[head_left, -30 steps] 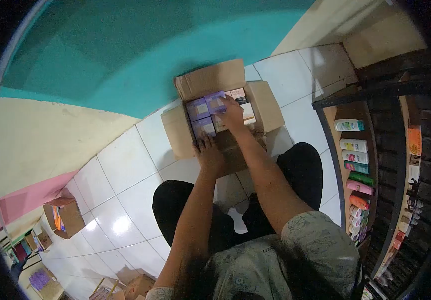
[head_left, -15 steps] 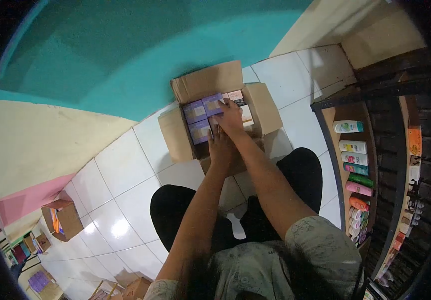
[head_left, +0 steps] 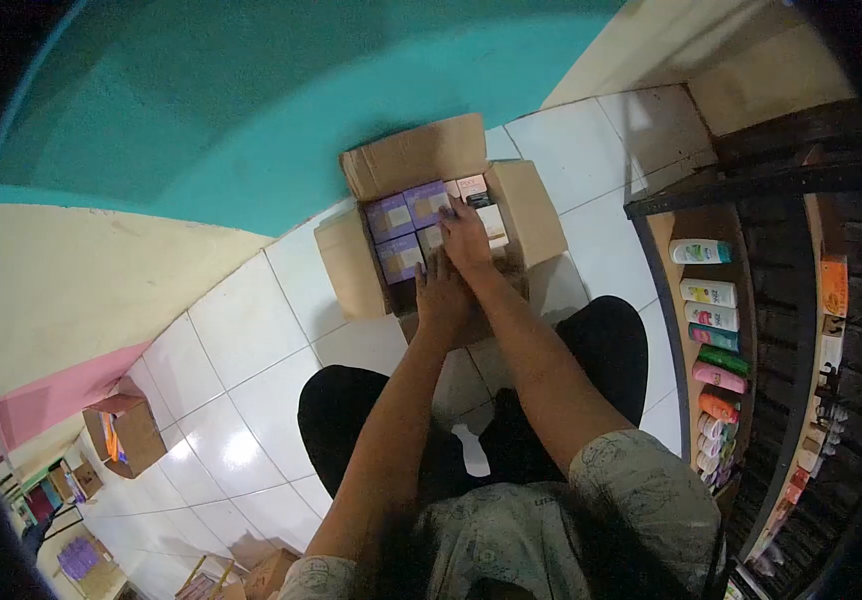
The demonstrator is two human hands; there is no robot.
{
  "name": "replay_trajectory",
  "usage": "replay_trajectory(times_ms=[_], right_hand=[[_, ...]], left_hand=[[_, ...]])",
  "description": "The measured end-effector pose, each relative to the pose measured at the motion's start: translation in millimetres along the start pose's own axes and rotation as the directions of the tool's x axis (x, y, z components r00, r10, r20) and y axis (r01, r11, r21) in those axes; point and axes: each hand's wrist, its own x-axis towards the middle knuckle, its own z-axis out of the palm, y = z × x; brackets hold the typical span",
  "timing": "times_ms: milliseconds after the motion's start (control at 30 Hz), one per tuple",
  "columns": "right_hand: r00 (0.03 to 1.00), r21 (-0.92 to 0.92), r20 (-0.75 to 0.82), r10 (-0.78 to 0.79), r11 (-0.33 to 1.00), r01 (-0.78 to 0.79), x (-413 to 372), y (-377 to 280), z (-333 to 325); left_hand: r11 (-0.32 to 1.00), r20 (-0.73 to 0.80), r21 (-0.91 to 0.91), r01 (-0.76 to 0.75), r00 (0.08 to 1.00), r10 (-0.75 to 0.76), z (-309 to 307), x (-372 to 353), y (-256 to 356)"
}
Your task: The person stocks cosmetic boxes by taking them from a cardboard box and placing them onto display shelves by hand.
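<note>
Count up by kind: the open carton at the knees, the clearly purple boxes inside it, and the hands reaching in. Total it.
Open carton: 1
Purple boxes: 3, leaving out one partly covered box of unclear colour
Hands: 2, left hand and right hand
Total: 6

Shop or stockroom: shelves [head_left: 663,262] of toiletry bottles [head_left: 708,291], cardboard cartons [head_left: 129,434] on tiled floor [head_left: 241,350].

Matt brown cardboard carton [head_left: 537,215], glossy white floor tiles [head_left: 241,340].

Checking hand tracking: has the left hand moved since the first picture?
Yes. Against the open carton, the left hand has shifted right, closer to the right hand.
</note>
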Motion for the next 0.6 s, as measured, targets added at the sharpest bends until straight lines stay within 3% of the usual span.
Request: replay_trajectory(times_ms=[133,233,333,433,467,533,567,600], right_hand=[[0.991,-0.173,0.110,0.075,0.983,-0.055,1.6,-13.3,-19.1],[0.980,-0.193,0.192,0.045,0.981,-0.008,7.8,-13.1,-28.5],[0.983,-0.186,0.177,-0.058,0.978,0.091,16.6,-17.9,-28.8],[0.948,-0.305,0.301,-0.099,0.933,0.194,9.5,-13.2,-3.5],[0.960,-0.304,0.240,-0.147,0.927,0.218,10.3,-13.3,-3.8],[0.973,0.053,0.229,0.041,0.997,-0.055,21.8,-1.0,-12.2],[0.961,0.232,0.244,0.131,0.954,-0.189,33.3,-5.2,-31.1],[0.962,0.566,0.080,0.262,0.782,-0.260,38.7,-9.8,-56.3]], left_hand=[[1.000,0.031,0.009,-0.003,1.000,0.002,8.6,4.5,-3.7],[1.000,0.031,-0.013,0.006,1.000,-0.006,2.4,4.1,-0.1],[1.000,0.038,0.031,-0.002,0.999,0.001,4.2,3.2,-0.4],[1.000,0.128,0.023,0.008,0.992,-0.011,-2.3,8.5,-0.3],[0.999,0.153,0.051,0.000,0.988,-0.008,-6.4,7.7,-1.2],[0.999,0.120,0.051,-0.004,0.993,-0.003,-18.1,-0.6,1.3],[1.000,0.060,0.028,-0.003,0.998,0.002,-27.4,-10.7,2.5],[1.000,-0.004,0.007,-0.008,1.000,0.008,-41.4,-18.1,3.5]])
